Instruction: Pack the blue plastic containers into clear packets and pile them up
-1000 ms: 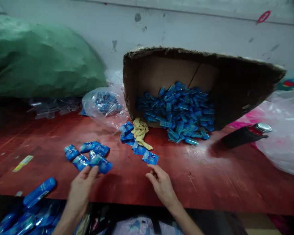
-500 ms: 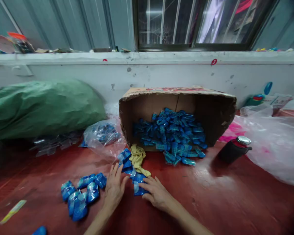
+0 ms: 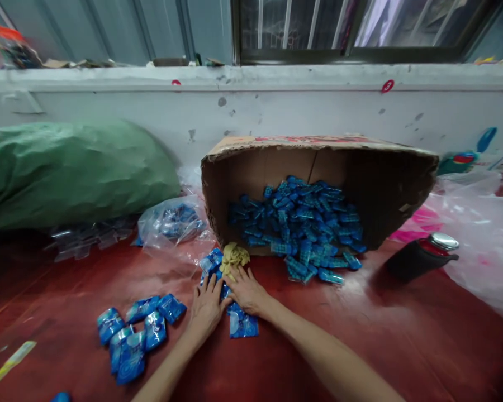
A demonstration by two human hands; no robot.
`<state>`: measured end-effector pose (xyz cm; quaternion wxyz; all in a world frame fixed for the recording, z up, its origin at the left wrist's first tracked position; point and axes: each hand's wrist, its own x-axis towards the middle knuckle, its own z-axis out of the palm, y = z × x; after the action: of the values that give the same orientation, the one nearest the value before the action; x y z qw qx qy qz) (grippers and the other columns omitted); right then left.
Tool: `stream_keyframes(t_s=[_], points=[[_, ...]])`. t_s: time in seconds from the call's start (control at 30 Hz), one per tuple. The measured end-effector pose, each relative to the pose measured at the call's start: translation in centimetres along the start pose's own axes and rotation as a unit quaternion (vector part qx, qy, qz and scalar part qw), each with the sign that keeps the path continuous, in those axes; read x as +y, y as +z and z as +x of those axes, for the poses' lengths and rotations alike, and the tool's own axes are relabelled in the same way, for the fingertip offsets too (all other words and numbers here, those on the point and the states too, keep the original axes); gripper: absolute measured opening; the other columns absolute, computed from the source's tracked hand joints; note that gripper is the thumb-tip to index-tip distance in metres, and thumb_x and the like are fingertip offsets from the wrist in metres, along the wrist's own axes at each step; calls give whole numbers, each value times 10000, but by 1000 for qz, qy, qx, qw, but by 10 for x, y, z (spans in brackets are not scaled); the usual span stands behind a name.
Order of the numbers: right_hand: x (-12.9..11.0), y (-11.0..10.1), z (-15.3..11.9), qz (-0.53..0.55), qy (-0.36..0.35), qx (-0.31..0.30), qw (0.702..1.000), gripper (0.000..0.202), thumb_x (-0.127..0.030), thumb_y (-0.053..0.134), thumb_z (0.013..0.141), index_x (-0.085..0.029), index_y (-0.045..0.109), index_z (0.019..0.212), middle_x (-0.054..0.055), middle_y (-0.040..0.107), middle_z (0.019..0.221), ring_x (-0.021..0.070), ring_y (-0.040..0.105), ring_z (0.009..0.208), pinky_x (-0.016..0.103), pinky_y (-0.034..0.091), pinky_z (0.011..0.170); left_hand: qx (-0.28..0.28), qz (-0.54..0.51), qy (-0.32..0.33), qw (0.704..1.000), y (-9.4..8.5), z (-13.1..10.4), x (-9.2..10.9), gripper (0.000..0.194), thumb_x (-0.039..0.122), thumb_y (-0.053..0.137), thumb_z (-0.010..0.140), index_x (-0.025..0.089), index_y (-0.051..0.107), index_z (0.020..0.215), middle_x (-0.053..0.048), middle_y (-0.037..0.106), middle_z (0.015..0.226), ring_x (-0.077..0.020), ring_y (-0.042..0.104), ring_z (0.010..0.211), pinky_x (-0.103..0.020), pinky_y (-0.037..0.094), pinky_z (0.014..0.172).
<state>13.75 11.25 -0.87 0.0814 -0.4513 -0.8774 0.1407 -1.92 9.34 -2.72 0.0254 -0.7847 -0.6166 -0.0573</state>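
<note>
My left hand [image 3: 207,304] lies with its fingers stretched out over a strip of blue packets [image 3: 212,260] on the red table. Just right of it, my right hand [image 3: 248,293] reaches forward with fingers extended. Its fingertips touch a crumpled yellow cloth-like piece [image 3: 235,255], and the hand covers part of the packets. One flat blue packet [image 3: 243,324] shows below my right wrist. Left of my hands sits a loose group of several plump blue packets [image 3: 133,357]. Whether anything is under my palms is hidden.
Behind my hands, a cardboard box [image 3: 212,195] on its side spills small blue pieces [image 3: 305,218]. A dark bottle [image 3: 419,259] with a metal lid leans right. Clear plastic bags [image 3: 478,268], a green sack [image 3: 79,173] and a yellow strip [image 3: 12,363] lie around.
My right hand has moved left and forward onto the yellow piece, which is now bunched up closer to the box. My hands are closer together. The view has shifted slightly.
</note>
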Motion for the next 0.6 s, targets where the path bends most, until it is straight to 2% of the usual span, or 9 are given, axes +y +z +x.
stream_keyframes(t_s=[0.17,0.27,0.33,0.4,0.5,0.6], points=[[-1,6,6,12,-5,33,999,510,-353,395,864,-200,264,1332,128,237,1415,314,162,1288,530,154,1006,17,-9,-1,1000,2,6,-7,516,452,389,792,158,476,1207,-142,449,1304,-324,343,1218,-501,320,925],[1,9,11,83,-5,80,993,439,-312,445,849,-222,378,1273,106,325,1380,295,233,1267,518,152,1007,27,-11,-12,1000,1,7,-7,471,398,414,793,159,493,1191,-136,475,1283,-315,364,1205,-492,325,923],[4,9,12,125,2,110,986,320,-251,430,861,-255,489,1176,59,441,1306,242,320,1228,464,194,1007,40,-14,-22,999,0,4,-4,442,340,414,801,156,489,1197,-135,476,1282,-306,378,1197,-486,322,929],[10,8,13,142,15,126,982,261,-192,394,876,-260,567,1059,19,560,1173,173,438,1132,354,282,972,69,-16,-27,997,-2,-2,3,426,303,405,807,147,496,1193,-146,470,1285,-306,380,1197,-483,314,937],[20,4,17,151,65,156,974,275,-161,328,897,-221,578,993,15,629,1006,121,545,956,224,380,831,116,-20,-8,993,-1,-14,16,402,292,398,807,152,535,1158,-150,487,1268,-309,389,1191,-485,303,945],[23,-3,27,145,159,192,958,284,-191,282,908,-207,557,974,31,641,890,142,580,830,224,409,707,114,-44,37,992,7,-25,28,394,299,415,795,170,554,1140,-141,501,1257,-302,421,1169,-470,330,926]])
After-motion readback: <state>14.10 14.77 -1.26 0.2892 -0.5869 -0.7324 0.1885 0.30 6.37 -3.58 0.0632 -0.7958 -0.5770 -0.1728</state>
